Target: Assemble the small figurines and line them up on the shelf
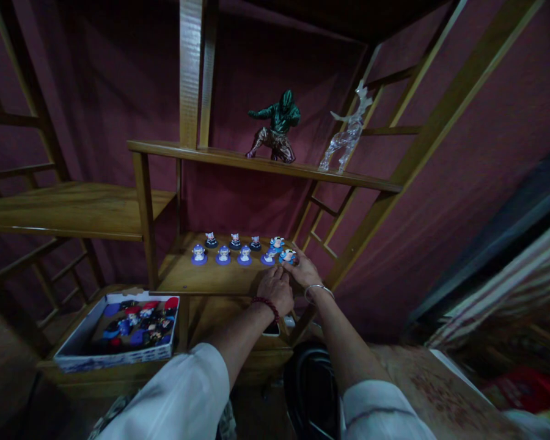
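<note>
Several small figurines stand in two rows on the lower wooden shelf (201, 281). The front row has white-and-purple figurines (223, 255) on purple bases; behind them are dark-based ones (234, 241). At the right end, a blue figurine (277, 243) stands behind a turned purple figurine (269, 256). My right hand (304, 271), with a bangle at the wrist, has its fingers closed at another blue figurine (287, 256). My left hand (275, 289), wearing a red bead bracelet, rests at the shelf's front edge just below, its fingers loosely stretched and holding nothing visible.
A shallow box (174, 330) of mixed figurines sits at lower left. On the upper shelf (201, 154) stand a green-and-brown figure (277, 125) and a clear deer ornament (348, 137). A slanting wooden post (385, 214) is close to my right hand. A black object (309, 385) is below.
</note>
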`<control>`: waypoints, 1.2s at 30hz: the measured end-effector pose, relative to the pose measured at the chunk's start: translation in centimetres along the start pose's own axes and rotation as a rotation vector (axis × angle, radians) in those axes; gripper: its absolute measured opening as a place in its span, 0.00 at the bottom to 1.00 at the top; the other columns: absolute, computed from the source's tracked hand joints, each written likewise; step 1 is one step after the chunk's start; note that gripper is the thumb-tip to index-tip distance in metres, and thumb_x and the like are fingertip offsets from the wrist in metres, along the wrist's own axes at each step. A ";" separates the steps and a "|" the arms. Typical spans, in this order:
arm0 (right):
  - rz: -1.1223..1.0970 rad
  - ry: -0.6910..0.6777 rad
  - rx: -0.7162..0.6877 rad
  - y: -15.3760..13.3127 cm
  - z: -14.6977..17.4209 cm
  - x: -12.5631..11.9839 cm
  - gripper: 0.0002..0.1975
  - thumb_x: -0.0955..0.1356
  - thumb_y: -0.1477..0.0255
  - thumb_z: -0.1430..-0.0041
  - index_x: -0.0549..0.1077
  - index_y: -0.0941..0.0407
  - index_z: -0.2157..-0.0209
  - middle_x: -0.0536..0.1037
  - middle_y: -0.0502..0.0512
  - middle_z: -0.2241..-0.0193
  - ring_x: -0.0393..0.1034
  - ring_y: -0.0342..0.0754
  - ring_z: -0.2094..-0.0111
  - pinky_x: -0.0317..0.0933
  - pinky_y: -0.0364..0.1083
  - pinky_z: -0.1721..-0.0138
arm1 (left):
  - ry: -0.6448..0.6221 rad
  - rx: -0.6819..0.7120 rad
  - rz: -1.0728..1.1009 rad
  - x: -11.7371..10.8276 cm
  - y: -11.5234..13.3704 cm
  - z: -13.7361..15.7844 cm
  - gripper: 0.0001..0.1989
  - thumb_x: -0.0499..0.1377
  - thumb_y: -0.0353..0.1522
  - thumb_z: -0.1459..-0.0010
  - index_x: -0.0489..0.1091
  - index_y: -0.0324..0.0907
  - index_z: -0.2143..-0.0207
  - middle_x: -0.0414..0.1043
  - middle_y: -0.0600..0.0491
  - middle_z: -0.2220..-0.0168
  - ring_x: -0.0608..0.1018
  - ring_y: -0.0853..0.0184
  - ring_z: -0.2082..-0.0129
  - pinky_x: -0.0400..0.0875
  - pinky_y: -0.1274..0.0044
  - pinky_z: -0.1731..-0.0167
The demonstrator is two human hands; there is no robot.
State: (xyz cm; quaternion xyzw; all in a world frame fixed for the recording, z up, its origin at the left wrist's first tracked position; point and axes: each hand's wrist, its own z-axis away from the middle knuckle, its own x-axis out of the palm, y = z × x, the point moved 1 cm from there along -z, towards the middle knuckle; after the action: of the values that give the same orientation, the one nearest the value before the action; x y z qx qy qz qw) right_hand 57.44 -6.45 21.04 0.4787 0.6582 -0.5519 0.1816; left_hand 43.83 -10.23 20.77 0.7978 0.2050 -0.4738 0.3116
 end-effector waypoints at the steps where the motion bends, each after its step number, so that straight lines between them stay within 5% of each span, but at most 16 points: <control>1: -0.001 -0.003 -0.004 0.0 0.0 0.0 0.25 0.66 0.68 0.54 0.63 0.55 0.52 0.73 0.55 0.62 0.68 0.47 0.62 0.61 0.45 0.60 | 0.002 0.004 -0.004 0.0 0.0 0.0 0.21 0.45 0.31 0.47 0.63 0.29 0.55 0.61 0.40 0.48 0.58 0.62 0.46 0.50 0.72 0.45; 36: -0.054 -0.011 -0.011 0.3 -0.1 0.2 0.25 0.67 0.67 0.55 0.63 0.55 0.52 0.73 0.54 0.63 0.68 0.46 0.62 0.61 0.45 0.60 | -0.014 0.005 -0.013 -0.3 0.1 0.1 0.21 0.45 0.31 0.47 0.63 0.28 0.54 0.60 0.40 0.48 0.58 0.62 0.46 0.50 0.71 0.45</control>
State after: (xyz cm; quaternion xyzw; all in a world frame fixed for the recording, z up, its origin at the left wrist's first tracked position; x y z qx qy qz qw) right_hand 57.67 -6.26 20.77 0.4566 0.6731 -0.5555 0.1727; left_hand 43.72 -10.37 20.99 0.7939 0.2066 -0.4820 0.3078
